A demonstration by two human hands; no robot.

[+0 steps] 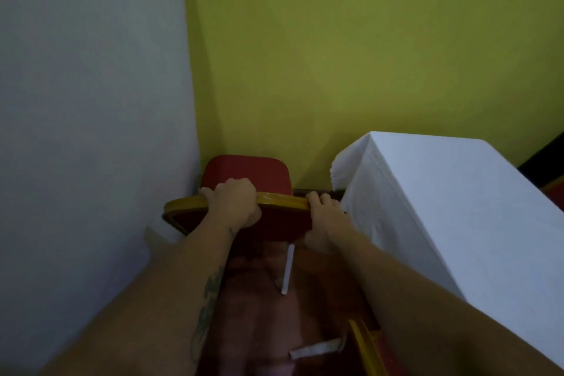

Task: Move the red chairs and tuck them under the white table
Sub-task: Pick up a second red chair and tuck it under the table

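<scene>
The red chair (244, 177), a padded seat with rounded corners and a glossy gold-painted curved frame along its backrest top, sits in the corner straight ahead of both hands, its seat just beyond the knuckles. The left hand (235, 204) is wrapped over the middle of the backrest rim, fingers curled closed around it, and the right hand (323, 220) clamps the rim's right end, thumb below and fingers over the top. Just right of the right hand stands the white table (442, 207), draped in smooth, boxy cloth; a grey wall (91, 85) lies left of the left hand and a yellow-green wall (351, 55) ahead, with another gold-edged chair (366, 345) beneath the right forearm.
</scene>
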